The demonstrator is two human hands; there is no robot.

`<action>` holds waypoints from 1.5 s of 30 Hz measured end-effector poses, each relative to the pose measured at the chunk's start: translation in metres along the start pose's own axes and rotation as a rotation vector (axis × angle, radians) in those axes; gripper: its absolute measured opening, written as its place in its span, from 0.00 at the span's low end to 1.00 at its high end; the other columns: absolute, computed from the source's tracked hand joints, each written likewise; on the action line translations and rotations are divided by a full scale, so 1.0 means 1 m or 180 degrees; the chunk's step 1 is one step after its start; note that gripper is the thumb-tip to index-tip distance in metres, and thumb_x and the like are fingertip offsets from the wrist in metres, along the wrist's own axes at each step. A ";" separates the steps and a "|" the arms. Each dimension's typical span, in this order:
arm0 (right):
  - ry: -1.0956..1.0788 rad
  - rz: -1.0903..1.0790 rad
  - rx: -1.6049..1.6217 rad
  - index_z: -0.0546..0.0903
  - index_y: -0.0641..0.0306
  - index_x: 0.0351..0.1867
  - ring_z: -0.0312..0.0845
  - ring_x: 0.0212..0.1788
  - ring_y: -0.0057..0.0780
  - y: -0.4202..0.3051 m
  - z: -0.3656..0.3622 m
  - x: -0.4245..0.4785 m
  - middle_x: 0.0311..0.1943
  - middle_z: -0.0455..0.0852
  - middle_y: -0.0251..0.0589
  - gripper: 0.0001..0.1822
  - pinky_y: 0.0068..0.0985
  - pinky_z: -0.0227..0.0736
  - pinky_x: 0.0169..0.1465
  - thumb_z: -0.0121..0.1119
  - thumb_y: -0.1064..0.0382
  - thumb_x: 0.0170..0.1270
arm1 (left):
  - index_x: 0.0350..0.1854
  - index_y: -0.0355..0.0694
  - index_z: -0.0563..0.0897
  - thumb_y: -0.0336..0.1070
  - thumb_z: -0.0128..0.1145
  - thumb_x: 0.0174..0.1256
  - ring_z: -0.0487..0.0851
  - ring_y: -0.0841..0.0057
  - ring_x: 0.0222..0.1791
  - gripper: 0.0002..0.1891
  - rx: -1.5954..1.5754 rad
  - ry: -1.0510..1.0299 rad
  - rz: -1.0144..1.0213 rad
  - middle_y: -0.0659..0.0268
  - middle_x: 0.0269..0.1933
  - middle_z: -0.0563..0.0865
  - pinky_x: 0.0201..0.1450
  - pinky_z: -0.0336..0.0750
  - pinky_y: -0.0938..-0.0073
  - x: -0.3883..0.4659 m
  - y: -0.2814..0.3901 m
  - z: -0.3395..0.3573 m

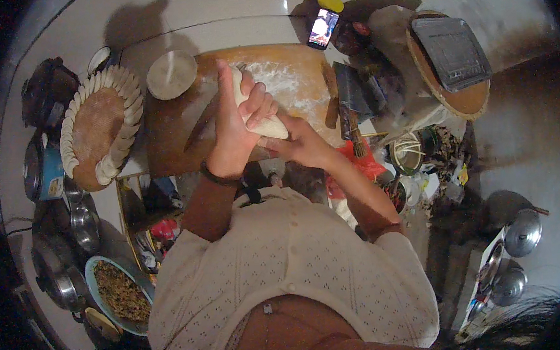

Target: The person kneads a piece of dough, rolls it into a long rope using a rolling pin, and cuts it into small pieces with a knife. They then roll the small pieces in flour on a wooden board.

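Observation:
My left hand (235, 115), with a dark band at its wrist, has its fingers curled around a pale piece of dough (268, 126). The thumb points up and away from me. On the dough's lower right end are the thumb and fingers of my right hand (302, 142). Both hands are above the near half of a wooden board (297, 58), which is dusted with white flour (274, 79). Part of the dough is hidden by my left fingers, so I cannot tell its full shape.
Left of the board stand a pale bowl (172, 75) and a round tray (96, 123) rimmed with dumplings. A basin of chopped filling (121, 295) is lower left. On the right lie a cleaver (352, 91) and a bristle brush (357, 139); a lit phone (323, 28) leans behind.

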State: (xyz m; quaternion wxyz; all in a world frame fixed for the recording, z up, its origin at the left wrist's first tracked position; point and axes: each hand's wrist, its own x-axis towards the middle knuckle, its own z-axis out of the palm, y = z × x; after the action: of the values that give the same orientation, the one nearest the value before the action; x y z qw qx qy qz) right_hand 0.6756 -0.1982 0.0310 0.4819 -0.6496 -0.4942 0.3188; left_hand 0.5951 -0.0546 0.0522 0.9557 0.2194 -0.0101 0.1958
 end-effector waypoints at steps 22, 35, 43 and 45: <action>0.0643 0.0650 -0.1919 0.79 0.65 0.54 0.83 0.46 0.55 0.009 0.007 -0.006 0.40 0.86 0.58 0.28 0.44 0.79 0.44 0.71 0.50 0.57 | 0.49 0.40 0.76 0.69 0.54 0.67 0.75 0.75 0.32 0.32 0.0096 0.0985 0.0230 0.69 0.33 0.75 0.38 0.74 0.72 0.021 -0.007 -0.011; -0.0968 0.1115 0.0179 0.75 0.63 0.63 0.78 0.52 0.41 0.039 -0.014 -0.031 0.57 0.81 0.50 0.27 0.37 0.72 0.59 0.65 0.55 0.65 | 0.23 0.52 0.64 0.66 0.60 0.65 0.55 0.84 0.14 0.27 0.0269 0.1289 0.0514 0.78 0.16 0.58 0.29 0.61 0.77 -0.010 0.016 -0.074; -0.1203 0.0686 -0.2171 0.77 0.57 0.60 0.81 0.49 0.52 0.064 -0.023 -0.013 0.44 0.85 0.55 0.24 0.40 0.76 0.51 0.65 0.57 0.63 | 0.17 0.53 0.66 0.64 0.58 0.67 0.60 0.83 0.15 0.27 -0.0335 0.1755 0.0777 0.77 0.13 0.61 0.28 0.63 0.75 -0.046 0.025 -0.151; -0.0732 0.0094 -0.2238 0.77 0.58 0.60 0.82 0.47 0.51 0.060 -0.027 -0.006 0.43 0.85 0.54 0.24 0.42 0.76 0.51 0.64 0.56 0.63 | 0.17 0.53 0.66 0.63 0.59 0.68 0.62 0.82 0.16 0.27 -0.0350 0.1874 0.0870 0.76 0.13 0.62 0.28 0.65 0.74 -0.053 0.023 -0.165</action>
State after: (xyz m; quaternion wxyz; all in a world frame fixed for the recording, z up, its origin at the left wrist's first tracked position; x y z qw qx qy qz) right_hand 0.7180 -0.2153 -0.0168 0.1660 -0.7425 -0.6150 0.2073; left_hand 0.5267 0.0152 -0.0925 0.8929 0.0981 0.2268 0.3763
